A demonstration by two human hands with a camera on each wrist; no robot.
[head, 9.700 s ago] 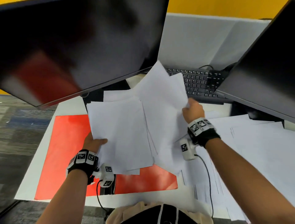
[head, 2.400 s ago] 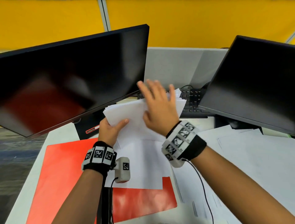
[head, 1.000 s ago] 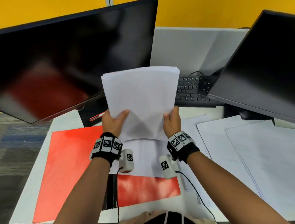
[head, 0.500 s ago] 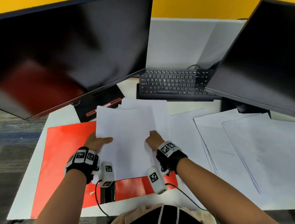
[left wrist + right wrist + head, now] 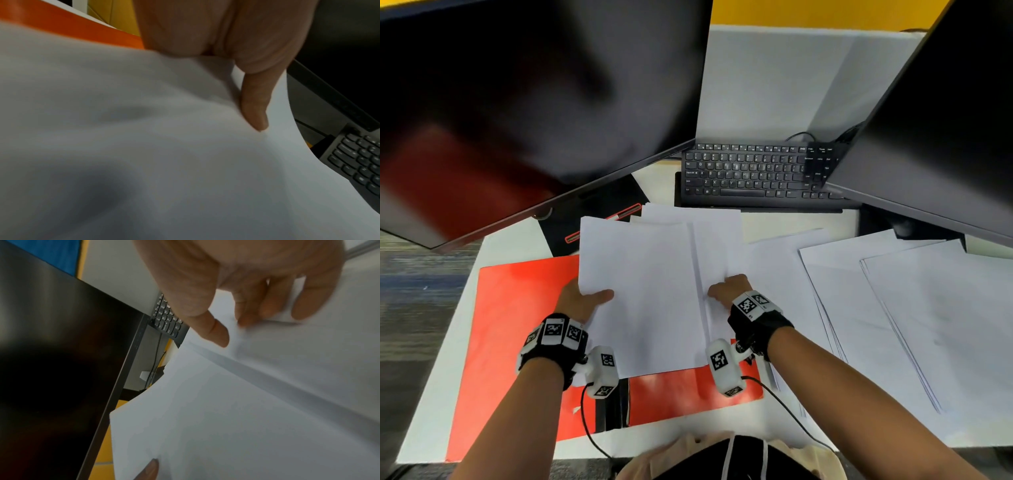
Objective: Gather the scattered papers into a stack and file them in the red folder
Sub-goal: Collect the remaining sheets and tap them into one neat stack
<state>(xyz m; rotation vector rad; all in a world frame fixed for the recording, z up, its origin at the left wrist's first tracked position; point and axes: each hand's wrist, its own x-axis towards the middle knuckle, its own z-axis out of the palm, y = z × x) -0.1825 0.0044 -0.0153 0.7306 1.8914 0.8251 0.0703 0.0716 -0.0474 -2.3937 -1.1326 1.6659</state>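
While hands (image 5: 654,294) grip paper stack (image 5: 650,281), fingers seemingly curled.

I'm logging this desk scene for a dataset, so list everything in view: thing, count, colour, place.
Paper stack: one, white, held low over the red folder's right part.
Red folder: one, red, lying open on the desk's left.
Loose papers: several, white, spread on the desk's right.
Keyboard: one, black, behind the papers.
Monitors: two, black, dark, left and right.
Desk: one, white.
Left hand: grips the stack's left edge, thumb on top.
Right hand: pinches the stack's right edge.
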